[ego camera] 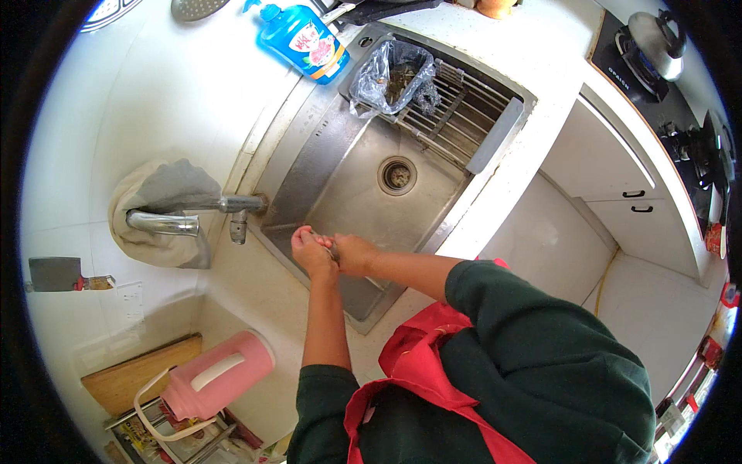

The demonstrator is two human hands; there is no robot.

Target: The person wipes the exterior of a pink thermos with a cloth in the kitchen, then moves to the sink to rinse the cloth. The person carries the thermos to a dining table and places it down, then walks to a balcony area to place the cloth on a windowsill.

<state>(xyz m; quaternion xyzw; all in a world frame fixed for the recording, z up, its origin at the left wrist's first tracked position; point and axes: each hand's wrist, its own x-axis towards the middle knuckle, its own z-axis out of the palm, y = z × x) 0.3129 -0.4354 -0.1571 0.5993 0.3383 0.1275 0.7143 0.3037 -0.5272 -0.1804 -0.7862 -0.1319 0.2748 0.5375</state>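
Both of my hands are close together over the near left part of a stainless-steel sink. My left hand is cupped with its fingers curled. My right hand presses against it from the right. Between them shows a small greyish-dark item; the fingers cover most of it, so its kind is unclear. The drain lies beyond my hands in the basin floor. A chrome faucet stands left of the sink, with a pale cloth behind it.
A metal rack spans the sink's far end beside a plastic-lined waste container. A blue pump bottle stands at the far left rim. A pink thermos jug stands at lower left, near a wall-hung cleaver. A gas stove is at far right.
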